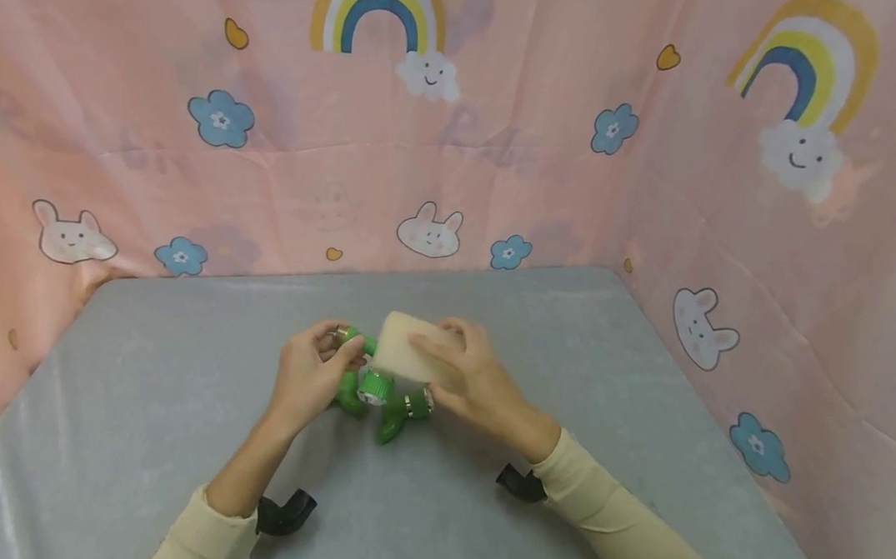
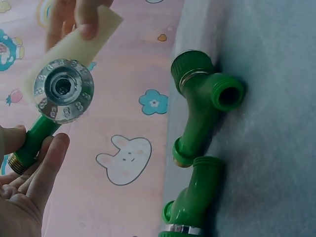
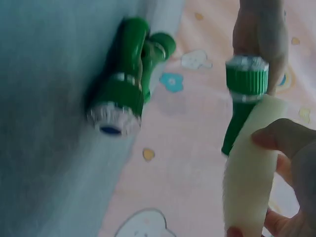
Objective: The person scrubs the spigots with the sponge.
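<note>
My left hand [image 1: 309, 373] pinches a green pipe fitting [image 2: 40, 132] by its brass-threaded end. The fitting has a ridged cap [image 3: 247, 81] with a round silver face [image 2: 64, 91]. A cream sponge [image 1: 406, 348] is in my right hand [image 1: 482, 382], gripped between thumb and fingers. In the right wrist view the sponge overlaps the fitting; whether they touch I cannot tell. Below the hands, two more green fittings lie on the table: one [image 1: 350, 398] by my left hand, partly hidden, and another [image 1: 396, 417] with a silver ring, nearer my right hand.
The grey table [image 1: 195, 332] stretches out on all sides. A pink printed curtain [image 1: 533, 167] hangs behind it and along the right. A black curved piece [image 1: 285, 513] shows beside the left sleeve, and a similar black piece [image 1: 520, 483] by the right sleeve.
</note>
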The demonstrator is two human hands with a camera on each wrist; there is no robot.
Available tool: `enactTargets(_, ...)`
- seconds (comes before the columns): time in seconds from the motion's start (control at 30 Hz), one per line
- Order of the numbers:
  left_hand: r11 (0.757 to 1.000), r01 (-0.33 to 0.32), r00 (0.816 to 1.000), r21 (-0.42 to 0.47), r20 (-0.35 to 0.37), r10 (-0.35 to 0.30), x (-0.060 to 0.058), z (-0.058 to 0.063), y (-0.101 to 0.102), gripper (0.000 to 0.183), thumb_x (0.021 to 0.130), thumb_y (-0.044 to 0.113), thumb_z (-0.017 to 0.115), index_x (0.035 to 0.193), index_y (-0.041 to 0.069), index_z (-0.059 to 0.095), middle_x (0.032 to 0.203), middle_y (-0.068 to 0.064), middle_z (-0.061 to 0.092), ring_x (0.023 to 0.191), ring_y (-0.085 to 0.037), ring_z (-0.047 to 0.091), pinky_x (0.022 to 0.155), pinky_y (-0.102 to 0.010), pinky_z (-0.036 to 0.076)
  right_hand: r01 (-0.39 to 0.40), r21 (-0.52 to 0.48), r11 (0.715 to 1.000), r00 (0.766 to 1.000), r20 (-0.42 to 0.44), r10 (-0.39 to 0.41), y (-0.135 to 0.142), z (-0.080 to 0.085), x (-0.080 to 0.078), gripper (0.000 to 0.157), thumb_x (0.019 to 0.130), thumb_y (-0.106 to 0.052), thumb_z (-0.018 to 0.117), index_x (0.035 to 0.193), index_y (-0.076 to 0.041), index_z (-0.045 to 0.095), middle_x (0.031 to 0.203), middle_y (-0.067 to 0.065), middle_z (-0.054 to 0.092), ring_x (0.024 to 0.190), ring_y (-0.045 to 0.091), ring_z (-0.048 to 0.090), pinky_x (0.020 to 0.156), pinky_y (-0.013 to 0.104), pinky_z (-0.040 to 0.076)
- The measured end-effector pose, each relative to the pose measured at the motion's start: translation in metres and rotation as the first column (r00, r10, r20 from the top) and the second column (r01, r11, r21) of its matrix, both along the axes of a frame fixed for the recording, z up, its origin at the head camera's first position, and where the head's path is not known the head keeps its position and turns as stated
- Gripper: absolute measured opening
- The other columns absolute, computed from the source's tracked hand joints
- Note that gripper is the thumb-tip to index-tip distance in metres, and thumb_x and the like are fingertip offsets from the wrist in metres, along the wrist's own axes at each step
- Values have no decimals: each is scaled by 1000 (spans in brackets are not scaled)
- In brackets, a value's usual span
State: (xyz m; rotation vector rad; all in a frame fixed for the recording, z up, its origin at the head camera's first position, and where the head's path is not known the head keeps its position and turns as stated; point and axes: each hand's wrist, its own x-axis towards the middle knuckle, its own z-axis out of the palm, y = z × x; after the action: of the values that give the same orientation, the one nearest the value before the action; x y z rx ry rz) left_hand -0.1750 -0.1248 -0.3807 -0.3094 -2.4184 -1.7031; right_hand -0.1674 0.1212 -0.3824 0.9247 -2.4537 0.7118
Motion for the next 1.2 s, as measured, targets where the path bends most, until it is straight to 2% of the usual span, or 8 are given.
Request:
enactTargets(0.23,999,-23,1000,47,17,22,-4,5,-6,28,99,11,65,118,-10,63,95,-29,74,73,-16,76,71,-30,65,149,0,989,988,-32,-148,16,4,-12,67,72,-3,87,134,-21,66,129,24,54,115,44,52,86,54,57)
enactTargets(0.43,995,-42,998,92,49,38,-6,3,-6,28,99,10,65,118,-10,63,96,-29,74,76,-27,77,73,-35,65,235,-20,972,972,-19,-235,27,10,-18,64,75,-4,85,134,-20,66,131,24,54,116,46,49,88,57,53)
enactTargets(0.5,992,-40,997,118,63,33,-6,3,-5,28,99,8,64,119,-11,62,97,-30,74,74,-22,77,73,-33,65,218,-64,974,976,-11,-219,27,12,-17,64,76,-5,83,135,-19,64,131,23,54,115,45,49,87,56,50)
enactTargets(0.6,987,-31,996,159,84,18,-6,3,-2,25,99,5,63,117,-13,61,98,-34,72,71,-12,75,71,-29,64,110,-107,988,994,-7,-112,22,12,-13,63,78,-8,81,137,-18,62,132,23,52,115,43,49,87,53,49)
enactTargets(0.7,982,-17,995,186,96,-1,-5,3,0,25,100,5,60,117,-14,58,99,-36,71,70,-6,73,72,-27,64,-6,-76,997,1000,-18,4,13,10,-8,62,81,-13,81,139,-17,61,134,23,51,117,41,49,90,52,52)
enactTargets(0.77,981,-14,995,192,102,-6,-5,4,1,27,102,6,58,118,-15,56,100,-37,70,71,-5,72,73,-27,64,-30,-44,999,999,-22,29,9,7,-6,62,82,-14,82,140,-18,61,134,22,51,118,39,49,91,51,54)
enactTargets(1.1,983,-30,992,179,123,7,-5,-1,0,31,105,11,53,126,-11,51,106,-35,67,77,-5,71,76,-28,64,98,-17,995,995,-33,-99,19,-1,-19,65,75,-6,86,136,-18,64,128,24,53,114,42,52,87,51,58)
enactTargets(1.2,990,-29,994,140,109,13,-6,-4,1,31,106,16,51,127,-7,49,103,-33,69,81,-14,74,76,-30,65,163,-22,986,987,-4,-163,27,0,-23,64,77,-7,85,136,-18,64,130,24,52,113,42,51,84,52,58)
